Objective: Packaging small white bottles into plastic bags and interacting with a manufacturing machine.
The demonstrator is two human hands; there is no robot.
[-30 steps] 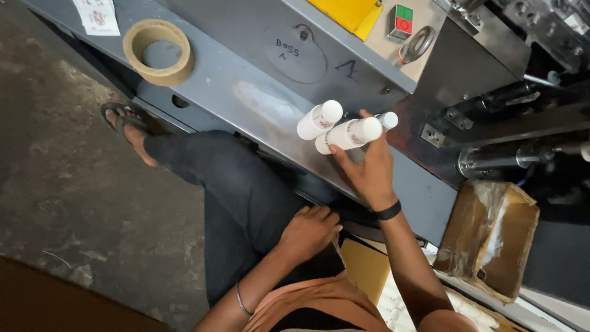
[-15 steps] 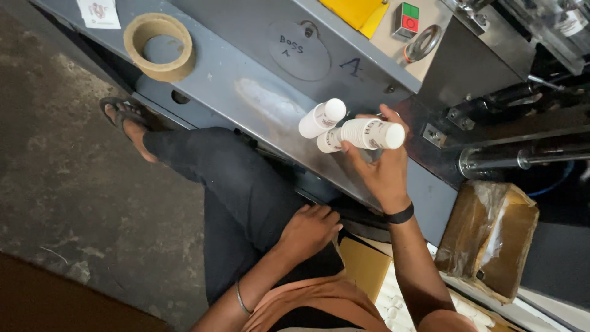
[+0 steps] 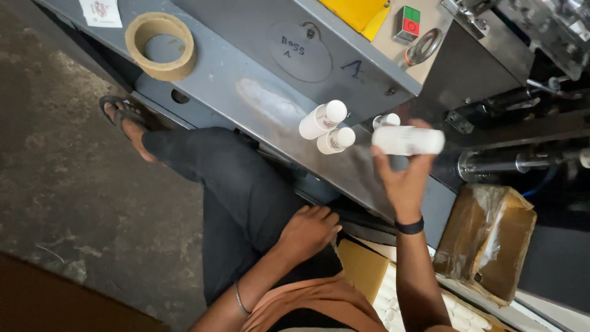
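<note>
While the right hand (image 3: 402,178) grasps a white bottle (image 3: 407,140), the left hand (image 3: 310,229) rests loose

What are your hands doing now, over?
Right hand holds a white bottle sideways above the grey ledge. Left hand rests on lap, empty. Three bottles stand close by.

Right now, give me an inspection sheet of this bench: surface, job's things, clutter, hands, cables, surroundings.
Surface: grey metal machine ledge, scuffed.
Job's things: white bottle held sideways; two capped white bottles on the ledge, a third behind the hand.
Clutter: tape roll, yellow sheet.
Hands: right hand grips the bottle; left hand rests on the lap.
Cables: blue hose by the roller.
Surroundings: wrapped carton, concrete floor.
</note>
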